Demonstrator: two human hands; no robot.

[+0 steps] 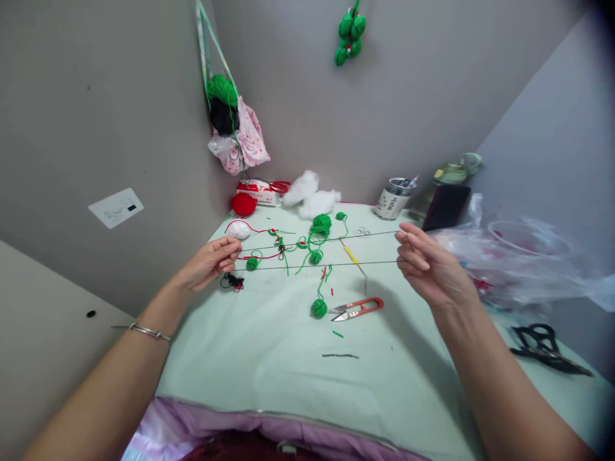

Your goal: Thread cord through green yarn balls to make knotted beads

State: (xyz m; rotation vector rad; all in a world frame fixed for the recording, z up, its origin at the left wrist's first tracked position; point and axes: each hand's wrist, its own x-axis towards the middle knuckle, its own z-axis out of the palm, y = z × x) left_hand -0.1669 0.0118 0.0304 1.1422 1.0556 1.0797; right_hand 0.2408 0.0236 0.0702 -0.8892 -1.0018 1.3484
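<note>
Between my two hands a thin black thread [317, 264] stretches in two strands above the table. My left hand [214, 259] is closed on one end, fingertips pinched together. The other end is in the closed fingers of my right hand [427, 262], farther to the right. Beneath the strands lie a green yarn ball [321, 225], small green crocheted balls [315, 257] with loose tails, and a yellow-handled crochet hook [350, 255]. Orange thread snips [358, 308] rest nearer to me, beside another small green ball [319, 308]. A black thread tangle [234, 280] lies below my left hand.
White stuffing [319, 202], a red yarn ball [243, 204] and a tin of pens [394, 198] stand along the back. At right are a phone [446, 207], plastic bags [519, 250] and black scissors [548, 349]. A pink dotted bag [250, 134] hangs on the wall.
</note>
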